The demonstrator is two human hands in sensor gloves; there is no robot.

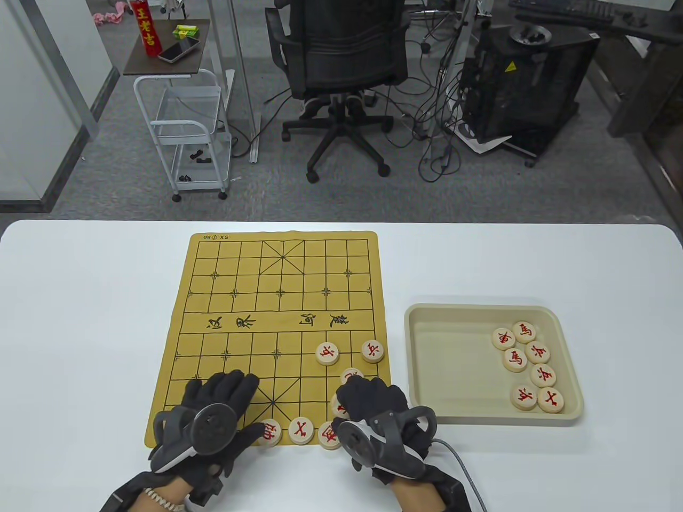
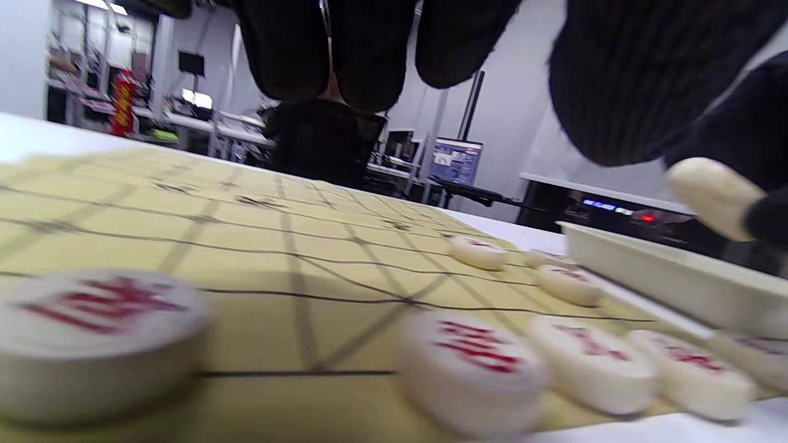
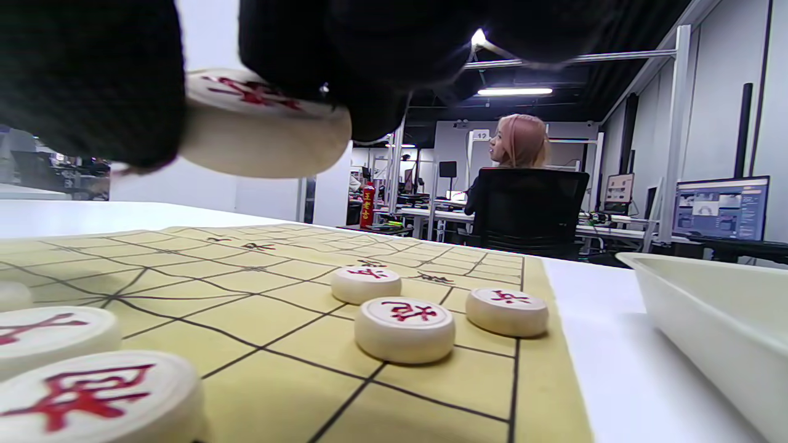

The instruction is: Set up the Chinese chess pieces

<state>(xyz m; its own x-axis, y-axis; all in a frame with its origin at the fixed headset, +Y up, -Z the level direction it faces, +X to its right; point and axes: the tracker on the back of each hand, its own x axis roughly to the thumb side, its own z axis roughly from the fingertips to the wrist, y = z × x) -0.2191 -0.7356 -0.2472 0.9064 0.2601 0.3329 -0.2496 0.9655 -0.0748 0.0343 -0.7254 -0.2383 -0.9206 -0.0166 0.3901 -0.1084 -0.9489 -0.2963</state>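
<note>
Chess piece (image 3: 258,126) pinched in right hand (image 1: 373,408), held just above board (image 1: 240,320) near lower right corner of the mat. Left hand (image 1: 213,410) rests flat, fingers spread, on board's lower left, holding nothing. Risk: the lowering piece may bump bottom-row pieces (image 1: 300,430) close by & knock them off their grid pts. Seven more wait in tray (image 1: 453,314)

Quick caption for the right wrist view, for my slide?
Right hand holds a red-marked chess piece above the yellow board, three pieces ahead, beige tray at right.
</note>
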